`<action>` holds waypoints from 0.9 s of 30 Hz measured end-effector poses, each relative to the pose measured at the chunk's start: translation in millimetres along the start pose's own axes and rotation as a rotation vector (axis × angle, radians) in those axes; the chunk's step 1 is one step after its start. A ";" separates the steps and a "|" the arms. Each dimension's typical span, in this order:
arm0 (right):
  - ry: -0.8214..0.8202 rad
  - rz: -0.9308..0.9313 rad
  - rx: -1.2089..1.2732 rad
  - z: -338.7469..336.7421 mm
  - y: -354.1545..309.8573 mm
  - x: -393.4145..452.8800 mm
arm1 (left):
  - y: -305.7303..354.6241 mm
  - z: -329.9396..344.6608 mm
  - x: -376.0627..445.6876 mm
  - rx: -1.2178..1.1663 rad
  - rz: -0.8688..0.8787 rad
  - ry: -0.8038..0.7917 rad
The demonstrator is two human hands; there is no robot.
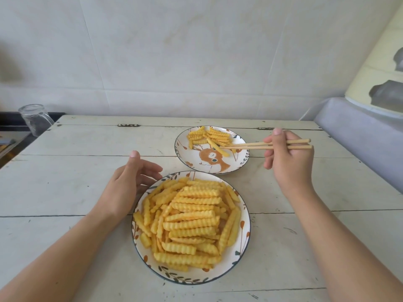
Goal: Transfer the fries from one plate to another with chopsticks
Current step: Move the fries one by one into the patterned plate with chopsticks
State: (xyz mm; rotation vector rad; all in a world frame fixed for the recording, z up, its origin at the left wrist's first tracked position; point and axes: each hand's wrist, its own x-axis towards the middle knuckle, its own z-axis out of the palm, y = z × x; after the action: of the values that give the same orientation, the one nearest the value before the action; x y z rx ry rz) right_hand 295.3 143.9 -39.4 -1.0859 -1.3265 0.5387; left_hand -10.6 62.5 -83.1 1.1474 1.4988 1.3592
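A large heap of crinkle-cut fries (192, 216) fills the near plate (239, 256), which has a leaf pattern on its rim. The far plate (235, 168) shows a deer drawing and holds a small pile of fries (207, 136) at its back. My right hand (285, 158) grips a pair of wooden chopsticks (250, 145) that point left over the far plate. Their tips sit at a single long fry (218, 147) lying on that plate. My left hand (133, 182) rests with relaxed fingers against the near plate's left rim.
Both plates stand on a white painted wooden table (87, 171). An upturned glass jar (35, 118) stands just off the table's far left corner. A grey-covered surface (359, 136) borders the table on the right. A white wall runs behind.
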 end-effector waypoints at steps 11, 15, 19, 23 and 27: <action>-0.036 0.091 0.069 19.9 -3.6 -5.4 | 2.8 1.2 -2.0 0.004 -0.023 -0.005; 0.035 0.156 0.317 0.7 -23.7 7.0 | 4.6 1.0 -2.9 0.013 -0.040 -0.012; -0.097 0.251 0.609 -19.9 -45.1 14.0 | 4.2 1.1 -2.7 0.014 -0.035 -0.009; -0.205 0.236 0.550 -25.8 -53.1 12.2 | 2.8 -0.3 -1.4 0.010 -0.029 -0.010; -0.281 0.242 0.464 -21.8 -53.1 8.9 | 2.1 -0.8 -1.5 0.005 -0.029 -0.010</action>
State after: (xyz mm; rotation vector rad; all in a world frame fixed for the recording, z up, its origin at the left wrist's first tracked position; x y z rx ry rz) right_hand 304.3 120.9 13.1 -0.8041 -1.2274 1.1522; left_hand -10.7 60.9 -81.0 1.1295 1.5067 1.3289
